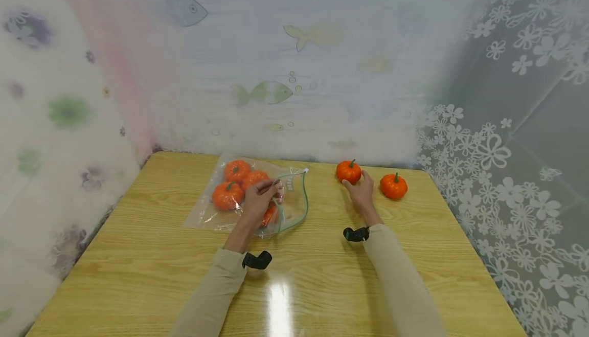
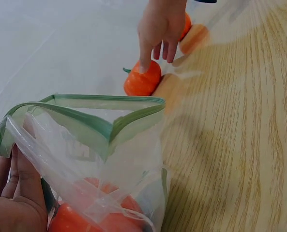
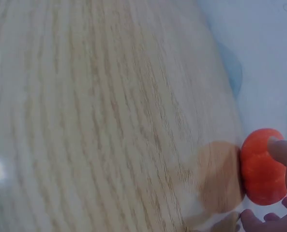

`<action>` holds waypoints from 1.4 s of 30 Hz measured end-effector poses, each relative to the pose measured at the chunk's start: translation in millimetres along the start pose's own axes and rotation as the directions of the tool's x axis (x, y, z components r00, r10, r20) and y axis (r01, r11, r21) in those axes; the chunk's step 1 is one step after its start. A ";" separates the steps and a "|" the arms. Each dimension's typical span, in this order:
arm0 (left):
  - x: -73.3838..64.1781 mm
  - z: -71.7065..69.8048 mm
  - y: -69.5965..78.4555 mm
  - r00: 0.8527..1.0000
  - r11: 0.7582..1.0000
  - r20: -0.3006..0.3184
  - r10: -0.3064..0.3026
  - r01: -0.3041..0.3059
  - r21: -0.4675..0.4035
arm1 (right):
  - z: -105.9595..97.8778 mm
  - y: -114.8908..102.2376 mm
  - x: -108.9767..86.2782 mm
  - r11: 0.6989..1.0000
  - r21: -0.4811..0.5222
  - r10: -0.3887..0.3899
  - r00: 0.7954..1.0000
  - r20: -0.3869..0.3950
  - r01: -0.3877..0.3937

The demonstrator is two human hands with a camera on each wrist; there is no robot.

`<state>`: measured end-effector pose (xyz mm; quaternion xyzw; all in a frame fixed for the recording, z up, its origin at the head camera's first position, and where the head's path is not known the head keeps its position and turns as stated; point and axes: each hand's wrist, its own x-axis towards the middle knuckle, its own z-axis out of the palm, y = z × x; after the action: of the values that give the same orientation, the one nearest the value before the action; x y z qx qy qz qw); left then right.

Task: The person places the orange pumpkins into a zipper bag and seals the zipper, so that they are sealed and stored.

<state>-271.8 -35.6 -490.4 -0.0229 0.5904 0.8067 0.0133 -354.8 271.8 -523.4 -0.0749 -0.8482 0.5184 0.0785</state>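
Observation:
A clear zip bag point(image 1: 293, 213) with a green seal lies on the left part of the table, its mouth spread toward the right. Inside it are several small orange pumpkins point(image 1: 227, 197). My left hand point(image 1: 257, 204) pinches the bag by the rim of its mouth; the fingers point(image 2: 27, 176) show at the green edge in the left wrist view. My right hand point(image 1: 362, 196) reaches to an orange pumpkin point(image 1: 348, 173) with a green stem, thumb at its near side and fingers spread toward its right. The thumb point(image 3: 280, 151) overlaps that pumpkin in the right wrist view.
Another orange pumpkin point(image 1: 393, 186) stands on the table just right of my right hand. The wooden table point(image 1: 313, 281) ends at the back against a wall point(image 1: 322, 122) covered with fish pictures. Flower-patterned panels point(image 1: 520, 183) rise along the right side.

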 end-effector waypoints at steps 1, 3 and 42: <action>0.0 -0.2 0.0 1.000 1.000 -0.001 0.001 -0.001 -0.004 | 1.0 0.5 1.6 1.000 0.005 -0.001 1.000 0.000 0.001; -0.1 -0.3 0.1 1.000 1.000 0.000 0.003 -0.003 -0.016 | 3.1 1.8 4.5 1.000 0.016 -0.006 1.000 -0.004 0.006; -5.4 -0.1 0.5 1.000 1.000 -0.016 0.008 -0.008 -0.018 | 12.7 1.8 -11.2 0.976 0.212 -0.023 0.997 -0.080 0.039</action>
<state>-266.5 -35.8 -489.6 -0.0272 0.5833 0.8118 0.0050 -346.4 259.3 -531.3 -0.0729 -0.7850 0.6020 0.1270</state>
